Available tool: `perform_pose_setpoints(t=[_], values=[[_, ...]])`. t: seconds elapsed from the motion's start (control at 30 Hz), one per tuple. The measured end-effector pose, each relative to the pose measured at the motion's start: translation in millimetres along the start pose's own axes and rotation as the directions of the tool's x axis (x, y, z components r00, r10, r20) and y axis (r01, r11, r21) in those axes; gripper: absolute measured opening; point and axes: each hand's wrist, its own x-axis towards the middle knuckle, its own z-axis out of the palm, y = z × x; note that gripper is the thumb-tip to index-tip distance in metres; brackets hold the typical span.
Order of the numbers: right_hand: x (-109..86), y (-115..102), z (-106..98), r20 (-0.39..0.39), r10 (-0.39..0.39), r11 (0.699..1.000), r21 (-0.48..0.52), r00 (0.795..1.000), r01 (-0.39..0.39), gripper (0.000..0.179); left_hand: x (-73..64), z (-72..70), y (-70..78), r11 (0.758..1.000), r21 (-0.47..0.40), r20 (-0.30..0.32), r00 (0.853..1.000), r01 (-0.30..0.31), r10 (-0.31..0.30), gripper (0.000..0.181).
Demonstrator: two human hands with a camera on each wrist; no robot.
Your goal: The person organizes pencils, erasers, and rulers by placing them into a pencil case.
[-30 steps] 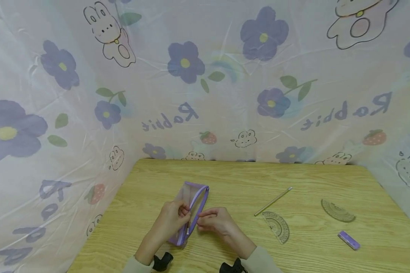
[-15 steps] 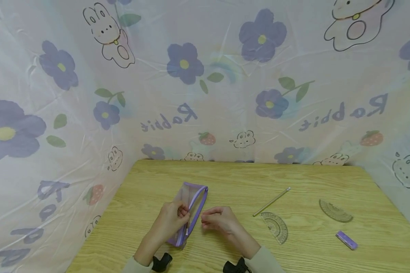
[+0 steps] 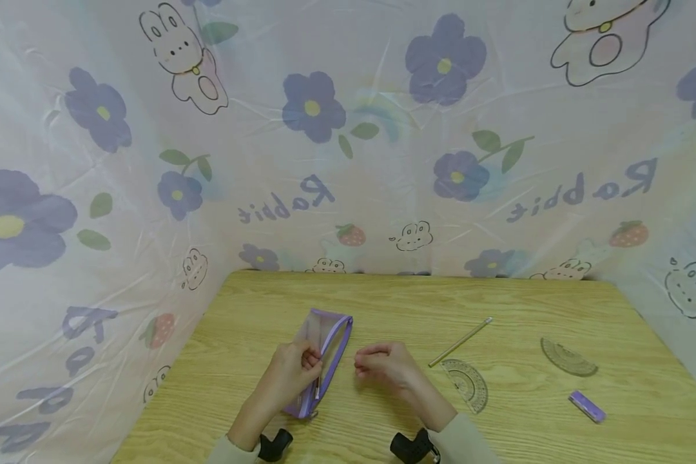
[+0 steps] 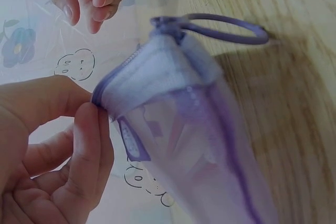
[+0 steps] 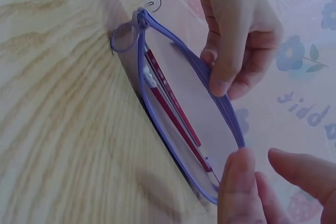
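A see-through pencil case (image 3: 325,322) with purple edging lies slanted on the table, its zip spread wide. My left hand (image 3: 287,374) pinches one edge of the opening between thumb and fingers, as the left wrist view also shows at the pale zip band (image 4: 157,72). Two slim red sticks, perhaps pens (image 5: 177,121), lie inside the case. To the right of the case, my right hand (image 3: 388,367) hovers apart from it, fingers loosely bent and holding nothing. A purple loop (image 4: 226,29) hangs at the zip end.
Right of my right hand lie a pencil (image 3: 460,343), a clear protractor (image 3: 468,385), a second protractor (image 3: 568,357) and a small purple block, perhaps an eraser (image 3: 587,406). Printed cloth (image 3: 371,174) encloses the wooden table (image 3: 406,303) behind and at the sides.
My right hand has let go of the case's right edge and drawn away to the right. The left hand keeps its pinch, and the case stays in place.
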Motion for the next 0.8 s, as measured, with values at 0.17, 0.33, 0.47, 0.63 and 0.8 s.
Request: perform_pose_setpoints(t=[0.17,0.33,0.47,0.63,0.8], values=[[-0.5,-3.3,-9.2,-0.001,-0.005,1.000,-0.012,1.000,0.005,0.023,0.4,0.2,0.3,1.000,0.000,0.010,1.000,-0.008,0.008,0.008],[-2.4,-8.7,-17.1,0.012,-0.030,0.999,-0.028,0.999,0.030,0.026,0.8,0.3,0.8,1.000,-0.009,0.011,1.000,-0.008,0.008,0.007],[-4.5,-13.0,-22.1,0.017,-0.034,0.999,-0.019,0.999,0.035,0.025,0.9,1.0,1.3,1.000,-0.010,0.008,1.000,-0.012,0.012,0.007],[-7.4,-16.1,-28.0,0.004,-0.020,1.000,-0.011,1.000,0.020,0.026,0.5,1.8,2.5,1.000,-0.014,-0.001,1.000,-0.009,0.009,0.009],[-9.9,-19.1,-35.2,0.005,-0.028,0.999,-0.016,1.000,0.028,0.029,0.3,1.3,1.7,1.000,-0.019,0.014,1.000,-0.002,0.002,0.008]])
